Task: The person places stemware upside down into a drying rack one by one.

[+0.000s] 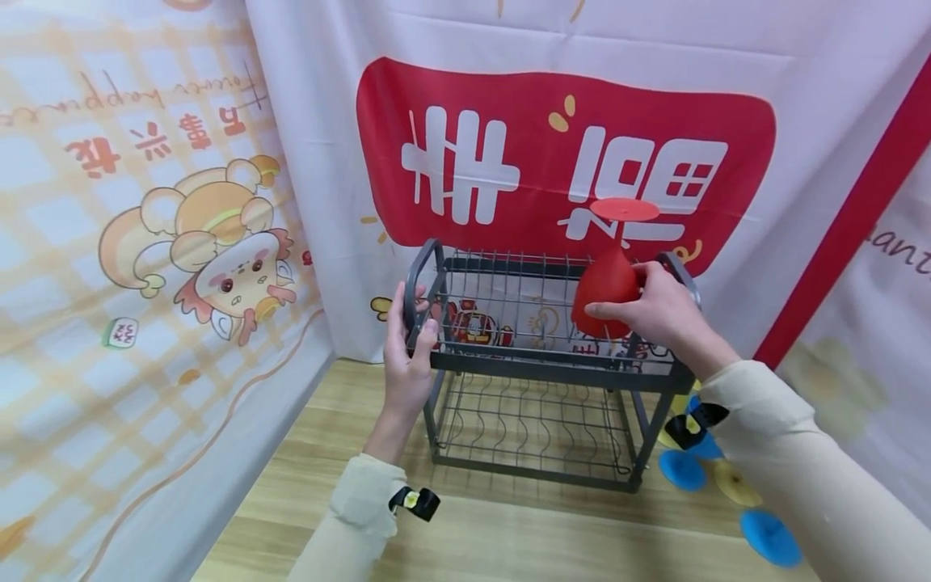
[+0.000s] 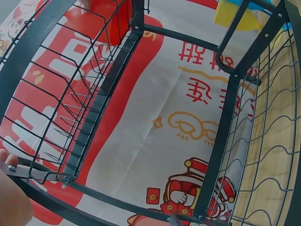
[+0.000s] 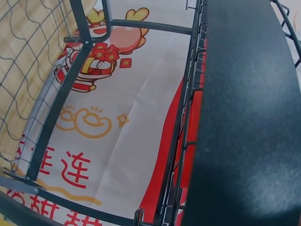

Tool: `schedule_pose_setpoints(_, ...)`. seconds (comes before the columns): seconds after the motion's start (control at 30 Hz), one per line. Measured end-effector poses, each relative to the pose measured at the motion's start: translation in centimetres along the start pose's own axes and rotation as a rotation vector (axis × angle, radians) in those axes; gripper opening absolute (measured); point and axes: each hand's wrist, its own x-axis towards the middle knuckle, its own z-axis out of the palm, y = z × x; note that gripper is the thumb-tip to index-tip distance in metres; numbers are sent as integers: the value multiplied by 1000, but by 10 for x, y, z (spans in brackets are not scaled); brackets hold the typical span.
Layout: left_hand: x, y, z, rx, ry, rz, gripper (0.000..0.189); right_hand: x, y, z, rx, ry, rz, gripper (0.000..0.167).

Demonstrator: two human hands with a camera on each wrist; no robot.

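Observation:
A dark two-tier wire dish rack (image 1: 538, 364) stands in the middle of the head view. At the left end of its upper tier my left hand (image 1: 409, 343) grips the frame, with the thumb on the inner side. My right hand (image 1: 658, 307) holds a red goblet (image 1: 605, 291) upside down by its bowl, foot uppermost, at the right part of the upper tier. Through the wires in the left wrist view the red goblet (image 2: 117, 21) shows at the top. Dark frame covers most of it in the right wrist view, where my right hand is hidden.
Blue discs (image 1: 771, 537) and a yellow disc (image 1: 736, 482), like goblet feet, lie right of the rack, partly behind my right sleeve. Wood-patterned surface (image 1: 327, 485) lies underneath. Printed cloth hangs close behind the rack (image 1: 313, 202) and along both sides.

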Motion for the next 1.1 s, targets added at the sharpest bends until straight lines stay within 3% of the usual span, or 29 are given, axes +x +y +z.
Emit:
schedule_pose_setpoints(0.17,-1,0,0,16,14,-2,67,-9,-1,3,98,99,-46,114)
schedule_pose_setpoints(0.37,-1,0,-2,18,16,4,67,-34,1,4,122,308,-147,102)
schedule_pose_setpoints(0.63,-1,-1,0,13,10,6,69,-65,36,-13,128,512,-198,84)
schedule_pose_setpoints(0.9,-2,-1,-1,-15,9,2,68,-87,88,-22,95,542,-150,79)
schedule_pose_setpoints(1.1,-2,0,-1,-14,3,6,68,-105,132,-19,66,551,-44,82)
